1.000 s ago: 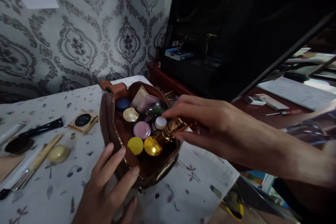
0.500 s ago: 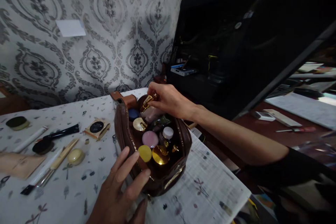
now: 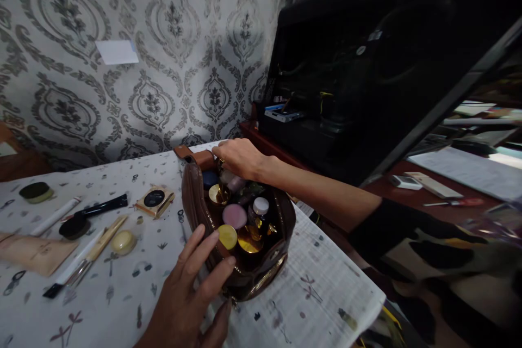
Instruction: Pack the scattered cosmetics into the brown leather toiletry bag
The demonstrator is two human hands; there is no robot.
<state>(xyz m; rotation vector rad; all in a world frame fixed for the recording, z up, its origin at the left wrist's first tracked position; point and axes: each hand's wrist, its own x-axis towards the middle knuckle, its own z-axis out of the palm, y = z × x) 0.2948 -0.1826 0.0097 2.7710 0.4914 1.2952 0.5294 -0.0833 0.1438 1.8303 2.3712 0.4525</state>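
A brown zip-up cosmetics bag (image 3: 191,190) stands unzipped on the cloth, filled with several jars and bottles. My left hand (image 3: 190,283) has its fingers spread, the tips resting on the bag's near left rim beside a yellow lid (image 3: 227,236). At the bag's far end, my right hand (image 3: 240,157) is closed on a small gold-coloured item (image 3: 221,162), mostly hidden by the fingers. Inside the bag are a pink lid (image 3: 234,216), a white-capped bottle (image 3: 261,206), a cream-gold lid (image 3: 216,194) and a dark blue lid (image 3: 210,178).
Left of the bag lie a square compact (image 3: 154,199), a pale yellow round pot (image 3: 123,241), several brushes, a beige tube (image 3: 41,253) and a dark-topped jar (image 3: 36,192). A large black screen (image 3: 346,81) stands to the right. Patterned wallpaper (image 3: 171,60) rises behind.
My right hand has moved slightly left and lower at the bag's far end, hiding most of the gold-coloured item. My left hand stays on the rim. The view has shifted a little.
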